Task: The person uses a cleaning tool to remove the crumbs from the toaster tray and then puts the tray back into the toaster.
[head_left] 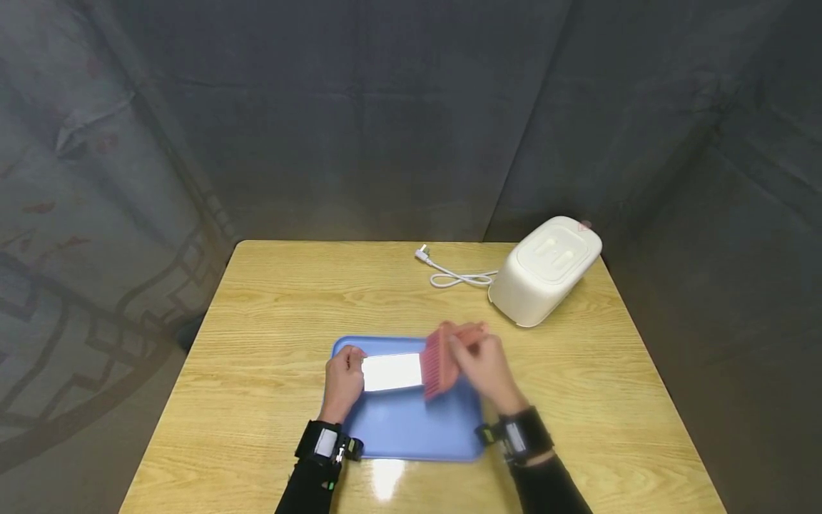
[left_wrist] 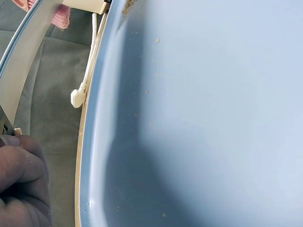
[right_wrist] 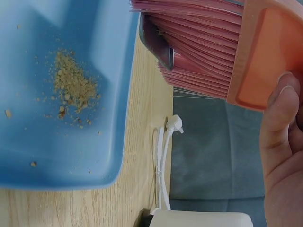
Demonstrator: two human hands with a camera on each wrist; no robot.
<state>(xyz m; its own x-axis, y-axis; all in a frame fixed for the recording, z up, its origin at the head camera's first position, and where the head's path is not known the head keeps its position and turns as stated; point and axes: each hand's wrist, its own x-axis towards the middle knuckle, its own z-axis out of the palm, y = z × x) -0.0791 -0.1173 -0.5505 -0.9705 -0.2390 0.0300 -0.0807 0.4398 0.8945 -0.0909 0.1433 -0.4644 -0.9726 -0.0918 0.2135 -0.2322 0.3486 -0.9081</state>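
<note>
A thin flat metal crumb tray [head_left: 392, 372], glaring white in the head view, is held over a blue plastic tray [head_left: 417, 432]. My left hand [head_left: 343, 383] pinches its left end. The fingers of my right hand [head_left: 489, 370] grip a small hand brush [head_left: 443, 360] with pink bristles and an orange-pink handle. Its bristles [right_wrist: 203, 38] touch the far end of the crumb tray in the right wrist view. A heap of brown crumbs [right_wrist: 71, 82] lies in the blue tray near one corner, with scattered bits around it. The left wrist view cuts off part of my left hand.
A cream toaster [head_left: 546, 271] with a covered top stands at the back right of the wooden table [head_left: 270, 314]. Its white cord and plug [head_left: 459, 278] lie to its left. Grey cloth [head_left: 334, 143] hangs behind and beside the table.
</note>
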